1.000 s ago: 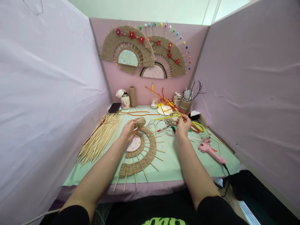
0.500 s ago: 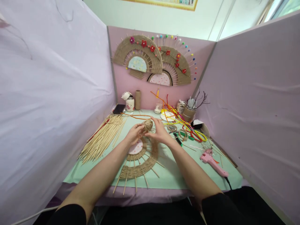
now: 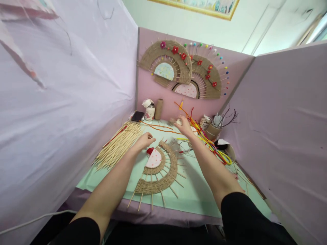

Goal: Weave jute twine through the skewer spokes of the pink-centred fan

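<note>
A half-round woven fan frame [image 3: 155, 185] with sticks poking out lies on the green cloth, its centre white with pink dots. Just behind its left end is my left hand [image 3: 146, 140], thumb and fingers drawn together; what they pinch, if anything, is too small to name. My right hand [image 3: 183, 125] reaches toward the back of the table, fingers curled beside a small white jar [image 3: 178, 121] and a blurred brown thing [image 3: 171, 120]. What its fingertips hold is unclear. Against the dotted centre rests a round red thing [image 3: 150, 151].
Thin sticks [image 3: 117, 146] lie at left, near a phone [image 3: 138, 116], a lidded jar [image 3: 150, 112] and a twine cone [image 3: 158, 109]. Coloured stems [image 3: 201, 134] and a pot of twigs [image 3: 213, 130] are at right. Finished fans [image 3: 166, 51] hang behind.
My hands have parted, the right reaching farther back. The twine ball is no longer between them. The red thing now shows, while the pink glue gun and green-handled tools are gone from view.
</note>
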Demonstrator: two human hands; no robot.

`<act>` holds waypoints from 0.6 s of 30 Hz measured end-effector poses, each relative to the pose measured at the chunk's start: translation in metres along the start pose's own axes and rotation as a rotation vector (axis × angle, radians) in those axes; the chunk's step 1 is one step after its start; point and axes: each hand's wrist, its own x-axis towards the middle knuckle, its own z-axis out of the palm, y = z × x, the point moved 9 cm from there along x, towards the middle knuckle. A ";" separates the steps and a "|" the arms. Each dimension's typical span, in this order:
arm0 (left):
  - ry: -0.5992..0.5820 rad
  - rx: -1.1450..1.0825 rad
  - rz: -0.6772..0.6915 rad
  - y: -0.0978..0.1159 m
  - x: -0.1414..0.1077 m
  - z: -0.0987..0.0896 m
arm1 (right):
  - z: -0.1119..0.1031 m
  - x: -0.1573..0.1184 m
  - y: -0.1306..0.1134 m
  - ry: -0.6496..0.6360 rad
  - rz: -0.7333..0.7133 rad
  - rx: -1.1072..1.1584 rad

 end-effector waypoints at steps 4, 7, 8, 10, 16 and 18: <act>-0.170 0.161 -0.010 0.000 -0.015 0.011 | 0.009 -0.073 0.005 -0.138 0.089 -0.009; -0.244 0.070 -0.063 -0.005 -0.025 0.021 | 0.019 -0.119 0.005 -0.279 0.176 -0.045; -0.243 0.020 -0.076 -0.007 -0.026 0.022 | 0.021 -0.129 0.004 -0.303 0.189 -0.055; -0.220 -0.100 -0.095 -0.011 -0.026 0.023 | 0.024 -0.143 0.002 -0.331 0.207 -0.085; -0.208 -0.140 -0.028 -0.002 -0.027 0.024 | 0.032 -0.151 0.004 -0.335 0.241 -0.124; -0.200 -0.139 0.006 0.008 -0.030 0.023 | 0.031 -0.151 0.008 -0.319 0.284 -0.066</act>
